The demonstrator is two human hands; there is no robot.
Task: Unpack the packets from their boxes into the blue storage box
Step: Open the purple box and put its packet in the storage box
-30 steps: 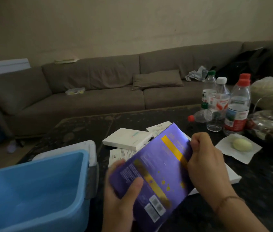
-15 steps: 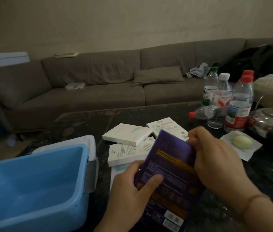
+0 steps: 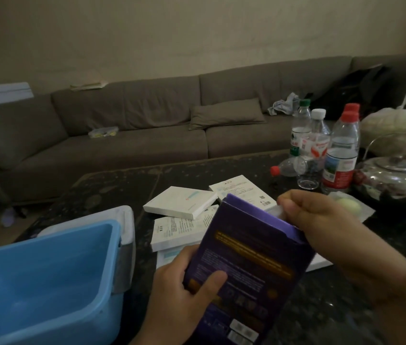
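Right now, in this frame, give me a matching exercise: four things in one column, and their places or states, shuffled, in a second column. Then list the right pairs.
Things:
1. purple box
2. blue storage box
3. small red-capped bottle
4. right hand

Places or states:
A. lying on its side on the table
B. pinching something white at the open top of the box
C. held upright from below by the left hand
D. open, at the left edge of the table

Pairs: 1-C, 2-D, 3-A, 4-B
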